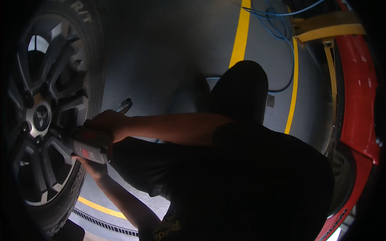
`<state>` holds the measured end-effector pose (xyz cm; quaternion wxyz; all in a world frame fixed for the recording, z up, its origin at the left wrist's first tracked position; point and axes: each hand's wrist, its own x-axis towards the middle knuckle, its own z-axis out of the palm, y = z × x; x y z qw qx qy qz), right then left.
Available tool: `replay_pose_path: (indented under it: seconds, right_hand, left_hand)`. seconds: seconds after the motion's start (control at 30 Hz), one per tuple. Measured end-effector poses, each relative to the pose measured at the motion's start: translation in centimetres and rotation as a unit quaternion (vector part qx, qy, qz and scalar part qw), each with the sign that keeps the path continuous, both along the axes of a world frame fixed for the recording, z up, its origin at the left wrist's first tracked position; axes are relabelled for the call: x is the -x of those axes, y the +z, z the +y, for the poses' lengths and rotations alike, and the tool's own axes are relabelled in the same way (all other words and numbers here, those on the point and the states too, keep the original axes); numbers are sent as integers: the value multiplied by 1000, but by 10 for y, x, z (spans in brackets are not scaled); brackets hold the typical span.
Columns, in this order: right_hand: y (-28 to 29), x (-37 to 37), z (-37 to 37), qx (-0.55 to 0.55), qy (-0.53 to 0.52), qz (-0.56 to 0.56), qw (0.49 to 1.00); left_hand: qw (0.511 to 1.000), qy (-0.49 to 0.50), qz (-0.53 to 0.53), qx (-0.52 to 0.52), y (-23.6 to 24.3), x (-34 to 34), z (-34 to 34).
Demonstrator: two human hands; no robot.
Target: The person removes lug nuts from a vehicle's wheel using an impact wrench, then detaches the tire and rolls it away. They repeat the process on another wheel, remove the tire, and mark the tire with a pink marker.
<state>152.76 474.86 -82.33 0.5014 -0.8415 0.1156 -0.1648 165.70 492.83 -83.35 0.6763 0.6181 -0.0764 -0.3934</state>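
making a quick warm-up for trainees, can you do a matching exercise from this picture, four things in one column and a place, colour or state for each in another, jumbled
Things
1. wheel
2. tool
3. hose
4. panel

Descriptions
A. blue, looped toward the top right of the picture
B. red, along the right side of the picture
C. spoked, at the left of the picture
D. held, up close to the spokes

Right pairs: 1-C, 2-D, 3-A, 4-B

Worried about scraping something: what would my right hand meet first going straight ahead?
Most likely the wheel: your right hand points toward it, with the power tool leading. Depth is unclear, so the tool may already touch.
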Motion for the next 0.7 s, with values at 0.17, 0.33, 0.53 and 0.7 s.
replay_pose_path:
  seconds: [0.17,0.33,0.53,0.7]
  right_hand:
    - [17,24,-14,-30,-54,53,997]
    - [71,105,-24,256,-109,202,939]
    - [116,364,-36,10,-530,174,830]
    - [95,402,42,-280,-436,262,814]
  left_hand:
    - [989,21,112,95,11,-24,-61]
    - [954,-138,117,239,-31,-56,-65]
    - [949,-154,103,256,-29,-79,-37]
    - [965,-97,85,230,-13,-40,-55]
